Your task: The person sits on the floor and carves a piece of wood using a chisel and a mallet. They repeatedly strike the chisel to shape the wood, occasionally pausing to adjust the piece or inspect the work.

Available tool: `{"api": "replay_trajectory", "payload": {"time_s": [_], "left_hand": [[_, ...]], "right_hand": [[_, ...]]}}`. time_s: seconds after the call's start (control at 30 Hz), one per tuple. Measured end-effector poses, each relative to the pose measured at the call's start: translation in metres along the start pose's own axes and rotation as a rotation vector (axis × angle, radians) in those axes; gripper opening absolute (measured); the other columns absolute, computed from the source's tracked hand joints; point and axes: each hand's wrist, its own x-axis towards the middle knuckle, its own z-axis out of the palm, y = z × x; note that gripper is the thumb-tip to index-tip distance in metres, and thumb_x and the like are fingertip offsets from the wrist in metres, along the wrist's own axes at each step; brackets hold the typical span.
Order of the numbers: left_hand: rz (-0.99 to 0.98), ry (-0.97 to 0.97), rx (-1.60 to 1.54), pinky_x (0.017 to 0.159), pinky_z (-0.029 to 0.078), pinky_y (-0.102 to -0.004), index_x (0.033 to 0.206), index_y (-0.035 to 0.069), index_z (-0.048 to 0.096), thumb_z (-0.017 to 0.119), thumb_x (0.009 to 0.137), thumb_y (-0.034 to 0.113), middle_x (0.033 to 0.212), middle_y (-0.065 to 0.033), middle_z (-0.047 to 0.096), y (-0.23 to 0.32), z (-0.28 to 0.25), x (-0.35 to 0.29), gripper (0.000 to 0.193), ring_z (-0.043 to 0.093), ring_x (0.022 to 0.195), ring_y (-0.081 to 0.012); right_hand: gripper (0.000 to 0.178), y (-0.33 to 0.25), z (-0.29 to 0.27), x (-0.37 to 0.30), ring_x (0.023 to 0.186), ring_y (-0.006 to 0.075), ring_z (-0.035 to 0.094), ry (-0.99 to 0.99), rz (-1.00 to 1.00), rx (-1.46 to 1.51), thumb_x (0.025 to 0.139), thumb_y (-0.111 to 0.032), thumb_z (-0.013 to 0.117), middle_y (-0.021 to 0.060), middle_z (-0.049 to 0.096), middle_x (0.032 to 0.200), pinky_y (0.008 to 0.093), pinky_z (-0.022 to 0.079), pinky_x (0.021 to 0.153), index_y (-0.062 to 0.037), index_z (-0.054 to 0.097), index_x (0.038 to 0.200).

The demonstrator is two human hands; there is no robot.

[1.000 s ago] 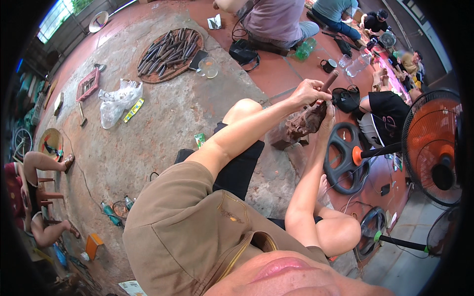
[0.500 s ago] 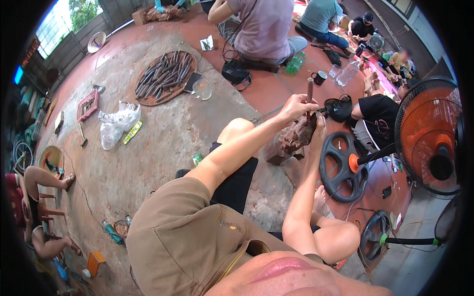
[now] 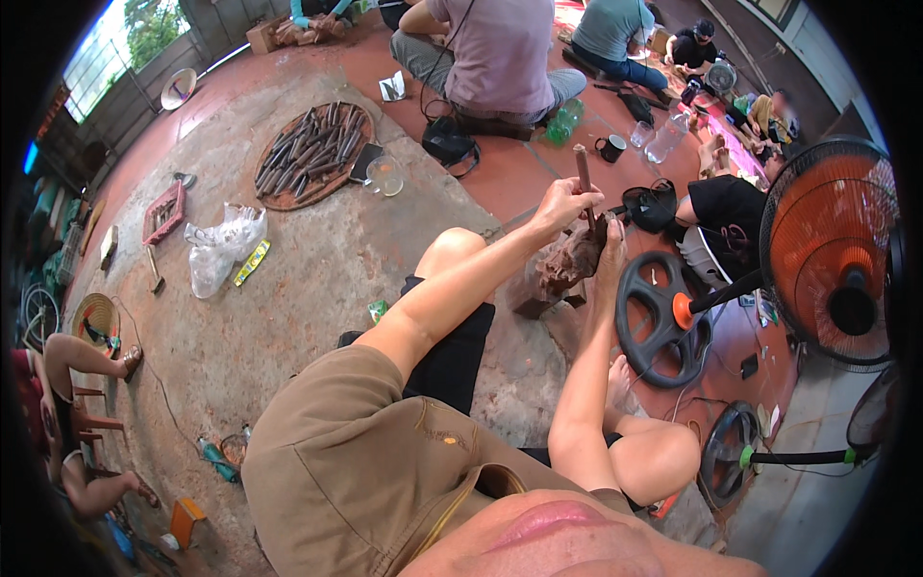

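Note:
My left hand (image 3: 562, 207) is closed around a carving chisel (image 3: 583, 171) with a long brown handle. The chisel stands nearly upright, its top leaning a little left. Its lower end meets a dark reddish-brown wood carving (image 3: 565, 265), whose surface is rough and knobbly. At the right side of the carving is my right hand (image 3: 612, 252), fingers bent up by the chisel's lower end. Whether those fingers grip the blade or only the wood is hard to make out. The chisel's tip is hidden behind the hands.
A round tray (image 3: 276, 203) full of chisels lies on the concrete floor ahead left, near a plastic bag (image 3: 213, 258) and a hammer (image 3: 155, 270). Close on my right stand a fan base (image 3: 632, 317) and an orange fan (image 3: 832, 250). A black mug (image 3: 610, 148) and several seated people are farther off.
The chisel's top has tipped slightly left from upright. Both hands stay at the carving, and the whole view has shifted a little.

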Motion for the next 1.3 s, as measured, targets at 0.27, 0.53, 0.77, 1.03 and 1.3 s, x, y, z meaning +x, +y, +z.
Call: {"api": "replay_trajectory", "payload": {"time_s": [0.27,0.53,0.77,1.03,1.3], "left_hand": [[0.009,-0.01,-0.126,0.067,0.049,-0.0257,0.099,-0.001,0.064,0.067,0.088,0.011,0.082,-0.0032,0.064,0.005,0.006,-0.001,0.016,0.061,0.071,-0.0113],[-0.008,-0.053,0.098,0.069,0.05,-0.0275,0.094,0.0,0.067,0.069,0.082,0.01,0.082,-0.0052,0.068,0.002,0.002,-0.002,0.016,0.063,0.073,-0.0125],[-0.009,-0.035,0.106,0.071,0.051,-0.0282,0.095,-0.001,0.067,0.069,0.082,0.009,0.083,-0.0061,0.068,0.002,0.003,-0.004,0.017,0.064,0.076,-0.0133],[0.037,-0.003,-0.053,0.072,0.053,-0.0289,0.094,-0.002,0.067,0.067,0.084,0.006,0.084,-0.0072,0.068,-0.001,0.004,-0.001,0.013,0.064,0.076,-0.0147],[0.054,-0.011,0.299,0.066,0.051,-0.0268,0.09,-0.002,0.068,0.067,0.083,0.009,0.079,-0.0068,0.068,0.005,0.003,-0.007,0.013,0.063,0.073,-0.0123]], "right_hand": [[0.038,0.005,-0.007,0.002,0.078,0.0104,0.041,-0.019,0.029,0.023,0.095,-0.043,0.05,-0.0028,0.044,0.083,0.027,0.035,0.072,-0.0056,0.054,0.09],[0.038,0.006,-0.006,0.001,0.079,0.01,0.042,0.012,0.045,0.077,0.095,-0.042,0.051,-0.0021,0.045,0.083,0.0275,0.036,0.071,-0.005,0.055,0.094],[0.037,0.012,-0.009,0.005,0.08,0.0105,0.042,0.004,0.02,0.063,0.095,-0.042,0.052,-0.0015,0.045,0.086,0.0271,0.037,0.073,-0.0055,0.055,0.096],[0.039,0.007,-0.006,0.004,0.085,0.0127,0.044,0.016,-0.077,-0.077,0.095,-0.041,0.05,0.0005,0.049,0.089,0.028,0.038,0.079,-0.0028,0.054,0.1],[0.041,0.016,-0.014,0.006,0.086,0.0139,0.045,0.034,-0.055,-0.026,0.095,-0.042,0.05,0.0014,0.05,0.09,0.0291,0.038,0.082,-0.002,0.055,0.1]]}}
